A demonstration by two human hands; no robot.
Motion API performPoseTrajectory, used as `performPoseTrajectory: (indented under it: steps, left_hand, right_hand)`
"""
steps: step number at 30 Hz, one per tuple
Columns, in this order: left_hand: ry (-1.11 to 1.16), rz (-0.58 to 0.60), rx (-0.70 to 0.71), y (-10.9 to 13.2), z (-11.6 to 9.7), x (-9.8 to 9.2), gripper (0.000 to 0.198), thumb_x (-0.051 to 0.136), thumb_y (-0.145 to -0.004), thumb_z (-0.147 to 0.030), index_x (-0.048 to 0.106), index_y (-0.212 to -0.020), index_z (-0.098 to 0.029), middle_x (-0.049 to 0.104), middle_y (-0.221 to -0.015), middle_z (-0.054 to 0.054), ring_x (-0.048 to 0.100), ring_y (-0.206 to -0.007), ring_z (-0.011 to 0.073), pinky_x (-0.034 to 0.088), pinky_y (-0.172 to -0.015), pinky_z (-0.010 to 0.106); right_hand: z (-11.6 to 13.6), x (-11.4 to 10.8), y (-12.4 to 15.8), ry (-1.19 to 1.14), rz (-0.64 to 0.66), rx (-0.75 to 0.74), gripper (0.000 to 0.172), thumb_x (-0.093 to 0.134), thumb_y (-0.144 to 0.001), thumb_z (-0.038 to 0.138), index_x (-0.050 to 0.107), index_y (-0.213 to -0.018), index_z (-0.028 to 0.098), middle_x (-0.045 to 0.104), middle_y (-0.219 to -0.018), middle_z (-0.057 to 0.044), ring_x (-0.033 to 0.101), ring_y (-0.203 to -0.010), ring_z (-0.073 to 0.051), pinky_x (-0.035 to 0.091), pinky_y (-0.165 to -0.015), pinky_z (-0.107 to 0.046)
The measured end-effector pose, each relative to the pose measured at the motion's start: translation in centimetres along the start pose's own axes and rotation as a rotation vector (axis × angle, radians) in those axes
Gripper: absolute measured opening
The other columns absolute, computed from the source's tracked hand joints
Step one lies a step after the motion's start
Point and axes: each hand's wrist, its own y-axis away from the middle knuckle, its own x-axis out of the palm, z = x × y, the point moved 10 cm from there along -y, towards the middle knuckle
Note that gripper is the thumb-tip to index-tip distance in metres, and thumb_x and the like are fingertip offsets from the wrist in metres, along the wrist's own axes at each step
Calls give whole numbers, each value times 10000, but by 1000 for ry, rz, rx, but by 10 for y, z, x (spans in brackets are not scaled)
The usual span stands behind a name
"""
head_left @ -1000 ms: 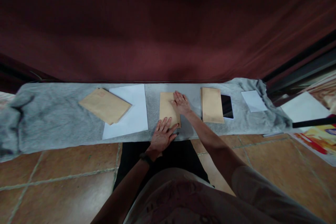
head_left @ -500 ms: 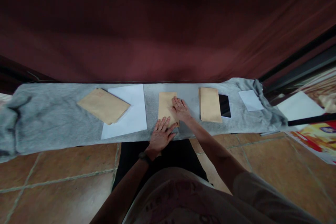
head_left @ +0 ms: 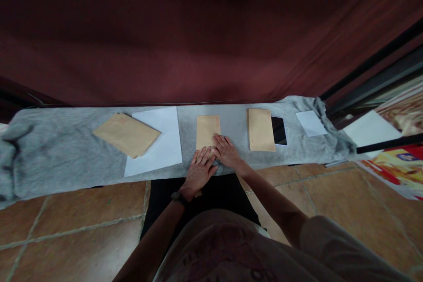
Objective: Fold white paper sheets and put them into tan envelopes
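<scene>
A tan envelope (head_left: 206, 129) lies upright on the grey cloth (head_left: 66, 154) in the middle. My left hand (head_left: 199, 171) rests flat on its near edge, fingers stretched out. Beside it my right hand (head_left: 226, 151) lies flat across the envelope's near right corner, fingers spread, touching the left hand's fingertips. Neither hand grips anything.
To the left, several tan envelopes (head_left: 126, 134) sit stacked on a white sheet (head_left: 160, 141). To the right lie another tan envelope (head_left: 260, 129), a dark phone (head_left: 279, 130) and a small white paper (head_left: 310, 123). A dark red curtain (head_left: 198, 35) hangs behind. Tiled floor (head_left: 76, 211) lies below.
My right hand has slid toward me along the envelope, from its far right part down to the near corner beside the left hand. The left hand stays almost still.
</scene>
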Motion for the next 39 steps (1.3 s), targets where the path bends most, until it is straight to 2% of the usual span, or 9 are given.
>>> performPoseTrajectory:
  steps: [3,6,14,18,22,26,30,39]
  left_hand:
    - [4,-1,-26,0,2,1,550,339,-1062,-387,453,-1534,-130,364,-1644,114,266,-1560,255,208,-1291,504]
    - [13,-17,-51,0,2,1,576,296,-1064,-367,404,-1554,-83,353,-1645,139,264,-1560,245,216,-1292,488]
    - [69,16,-84,-1,6,6,575,206,-1070,-323,377,-1569,-92,342,-1656,121,243,-1566,214,209,-1296,459]
    - [59,40,-120,-10,9,9,590,199,-1072,-344,351,-1581,-86,331,-1659,128,223,-1572,221,200,-1296,461]
    - [40,30,-134,-30,10,12,605,229,-1068,-373,317,-1597,-93,304,-1667,140,195,-1579,245,180,-1293,505]
    - [36,25,-141,-58,15,18,612,259,-1060,-381,288,-1610,-115,281,-1678,129,189,-1581,263,155,-1291,528]
    - [41,15,-151,-84,21,22,641,306,-1047,-414,267,-1619,-128,262,-1684,137,171,-1585,279,130,-1288,553]
    - [60,23,-182,-131,35,27,697,304,-1045,-492,231,-1626,-115,244,-1692,148,130,-1593,283,59,-1287,565]
  right_hand:
    - [10,-5,13,11,-20,-51,578,384,-1082,380,335,-1595,118,354,-1643,-138,320,-1542,-228,228,-1286,-472]
    - [19,-8,26,25,-29,-107,585,401,-1080,393,336,-1595,122,365,-1638,-137,331,-1537,-237,238,-1283,-484]
    - [29,-13,52,15,-19,-188,598,464,-1065,403,325,-1603,183,399,-1630,-94,344,-1531,-220,232,-1290,-478]
    - [34,-15,61,-5,10,-223,579,513,-1045,411,418,-1555,155,427,-1613,-111,381,-1512,-241,249,-1288,-487]
    - [35,-18,66,-52,-4,-229,486,541,-1032,358,552,-1456,121,559,-1512,-144,490,-1439,-258,313,-1268,-489]
    - [32,-24,68,-128,-72,-196,390,517,-1034,291,640,-1376,152,671,-1384,-137,577,-1360,-246,386,-1231,-486]
    - [28,-28,67,-198,-100,-161,380,499,-1035,269,648,-1378,199,680,-1379,-108,592,-1344,-227,405,-1221,-482]
    - [23,-24,64,-253,-56,-128,413,467,-1034,259,605,-1421,217,595,-1489,-65,545,-1387,-204,383,-1233,-463]
